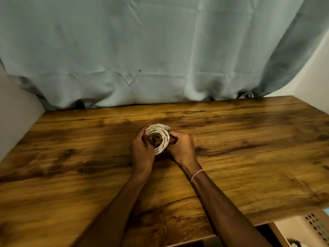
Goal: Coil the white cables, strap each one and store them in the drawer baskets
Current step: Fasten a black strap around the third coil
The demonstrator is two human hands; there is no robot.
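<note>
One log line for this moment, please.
stage: coil made, not stored | left grip: holds coil | right grip: holds coil | coil: between both grips, at table | basket: lower right, below table edge

1 white cable [162, 141]: wound into a small tight coil, several loops w/ turns slightly offset. Coil stands on edge, opening roughly toward the camera. Lower edge at or just above the counter [249, 157], can't tell which. Held mid-counter btwn left hand [142, 150] and right hand [181, 147], fingers curled on either side. Clear plug end [163, 126] lies across top of coil. Small black piece [154, 138] shows inside the loop, too small to ID. Drawer basket [314, 224]: beige, perforated wall, below counter's near-right corner.
</note>
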